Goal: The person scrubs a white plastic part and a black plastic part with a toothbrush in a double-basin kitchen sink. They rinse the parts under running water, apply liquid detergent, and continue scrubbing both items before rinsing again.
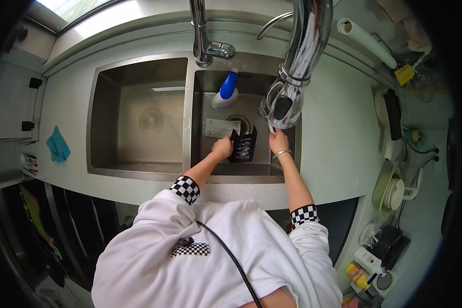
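Note:
My left hand (223, 148) grips the left edge of a black slotted tray-like part (246, 148), with whitish streaks or reflections across it. It is held in the right-hand basin of a steel double sink (187, 115). My right hand (279, 141) pinches a small white object (272, 128), mostly hidden by the chrome faucet head (287, 104) above; its kind is unclear. A flat white plastic piece (217, 127) lies on the basin floor, partly over the drain (243, 120). Behind it is a white bottle with a blue top (228, 86).
A second chrome faucet (202, 42) rises behind the basin divider. The left basin holds a covered drain (151, 121). A teal cloth (57, 145) lies on the left counter. Stacked dishes (394, 193), a white bottle (367, 260) and a yellow bottle (357, 276) stand along the right.

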`<action>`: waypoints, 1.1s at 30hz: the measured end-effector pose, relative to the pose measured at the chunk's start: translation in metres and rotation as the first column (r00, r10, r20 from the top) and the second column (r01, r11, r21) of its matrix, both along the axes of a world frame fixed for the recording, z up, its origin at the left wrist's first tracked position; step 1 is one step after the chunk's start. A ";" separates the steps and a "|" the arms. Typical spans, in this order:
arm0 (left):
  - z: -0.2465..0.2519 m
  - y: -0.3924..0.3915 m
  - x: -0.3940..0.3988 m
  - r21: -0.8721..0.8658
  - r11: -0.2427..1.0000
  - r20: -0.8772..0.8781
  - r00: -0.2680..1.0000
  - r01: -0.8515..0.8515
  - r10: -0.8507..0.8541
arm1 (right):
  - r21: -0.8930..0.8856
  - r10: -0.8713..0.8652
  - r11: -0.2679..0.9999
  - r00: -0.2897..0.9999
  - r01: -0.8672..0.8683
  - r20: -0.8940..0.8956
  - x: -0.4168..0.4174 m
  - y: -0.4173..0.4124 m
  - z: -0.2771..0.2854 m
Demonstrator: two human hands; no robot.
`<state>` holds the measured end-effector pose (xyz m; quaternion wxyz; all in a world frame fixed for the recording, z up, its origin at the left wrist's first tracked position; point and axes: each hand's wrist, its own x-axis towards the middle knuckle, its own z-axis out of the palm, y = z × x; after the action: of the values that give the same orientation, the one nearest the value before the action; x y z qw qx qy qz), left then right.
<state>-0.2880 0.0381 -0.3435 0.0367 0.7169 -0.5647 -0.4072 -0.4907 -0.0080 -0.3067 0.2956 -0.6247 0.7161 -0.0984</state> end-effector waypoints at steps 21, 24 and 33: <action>-0.093 -0.045 0.019 -0.116 0.772 -0.323 0.759 -0.625 0.566 | 0.197 0.099 0.980 0.951 -0.041 -0.293 0.037 -0.060 -0.041; -0.063 -0.055 0.010 -0.108 0.924 -0.219 0.916 -0.367 0.338 | 0.390 0.304 0.903 0.907 -0.177 -0.292 0.035 -0.074 -0.039; 0.025 -0.021 0.029 -0.173 0.850 -0.491 0.792 -0.497 0.363 | 0.181 0.256 0.963 0.883 -0.198 -0.394 0.031 -0.096 -0.089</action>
<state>-0.2594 0.0171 -0.3185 0.3620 0.7024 -0.4151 -0.4508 -0.4599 -0.1042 -0.3961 0.1887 -0.6893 0.6890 0.1203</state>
